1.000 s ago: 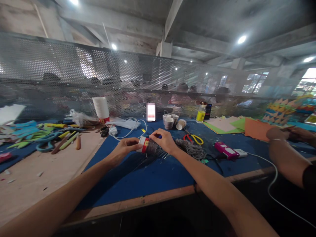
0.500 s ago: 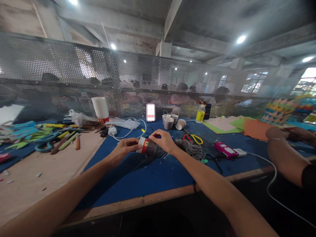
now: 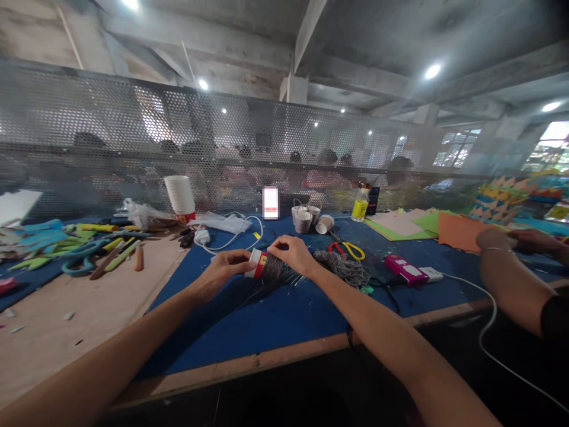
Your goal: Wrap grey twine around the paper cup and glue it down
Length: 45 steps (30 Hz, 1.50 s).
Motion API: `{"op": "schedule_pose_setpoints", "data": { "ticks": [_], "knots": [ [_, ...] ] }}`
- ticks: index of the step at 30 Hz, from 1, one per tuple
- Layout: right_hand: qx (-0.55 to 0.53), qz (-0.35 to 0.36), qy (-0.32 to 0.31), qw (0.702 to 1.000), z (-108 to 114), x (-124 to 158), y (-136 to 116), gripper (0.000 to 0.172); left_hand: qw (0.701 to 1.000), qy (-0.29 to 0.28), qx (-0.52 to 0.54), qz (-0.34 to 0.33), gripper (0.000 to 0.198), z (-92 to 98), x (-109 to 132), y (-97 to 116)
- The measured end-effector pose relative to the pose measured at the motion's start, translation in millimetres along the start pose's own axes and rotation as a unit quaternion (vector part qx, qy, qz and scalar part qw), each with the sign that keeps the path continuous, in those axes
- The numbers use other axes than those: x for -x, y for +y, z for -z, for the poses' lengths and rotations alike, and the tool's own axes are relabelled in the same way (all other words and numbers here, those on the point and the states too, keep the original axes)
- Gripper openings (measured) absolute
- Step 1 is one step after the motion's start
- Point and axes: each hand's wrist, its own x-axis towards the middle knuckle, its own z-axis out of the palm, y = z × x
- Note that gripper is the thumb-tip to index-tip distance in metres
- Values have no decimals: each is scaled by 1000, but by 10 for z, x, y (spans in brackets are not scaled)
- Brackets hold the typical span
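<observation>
A white paper cup [image 3: 256, 264] with a red and yellow print lies tilted on its side above the blue mat. My left hand [image 3: 222, 270] grips it at its left end, fingers and thumb on opposite sides. Grey cord [image 3: 272, 270] is wound around the cup's right part. On top of that winding, my right hand [image 3: 292, 255] is closed in a pinch at the cord; its fingertips partly hide the spot. Thin clear strands spread out to the right of the cup. A loose heap of grey cord [image 3: 345, 268] lies just beyond my right wrist.
Scissors [image 3: 354, 249] with yellow and red handles lie behind the heap. Small cord-covered cups [image 3: 303, 222], a glue bottle [image 3: 360, 204], and stacked paper cups [image 3: 179, 196] stand farther back. A magenta box [image 3: 405, 270] sits right, near another person's arm [image 3: 511, 284]. Tools [image 3: 118, 252] lie left.
</observation>
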Motion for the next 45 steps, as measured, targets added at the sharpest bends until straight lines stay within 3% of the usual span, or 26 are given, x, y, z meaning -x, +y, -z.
{"op": "schedule_pose_setpoints", "data": {
  "ticks": [23, 28, 31, 37, 45],
  "knots": [
    [1, -29, 2, 1000, -26, -22, 37, 17, 1000, 11, 23, 16, 23, 5, 7, 27],
    [-46, -27, 7, 999, 35, -14, 21, 38, 998, 40, 37, 17, 23, 35, -9, 26],
    [-75, -36, -20, 996, 49, -11, 28, 50, 996, 65, 51, 14, 22, 63, -29, 25],
    [-114, -57, -58, 990, 14, -1, 9, 48, 992, 92, 79, 24, 25, 100, -54, 24],
    [-78, 33, -23, 996, 18, 41, -95, 40, 986, 99, 129, 44, 26, 108, -73, 3]
  ]
}}
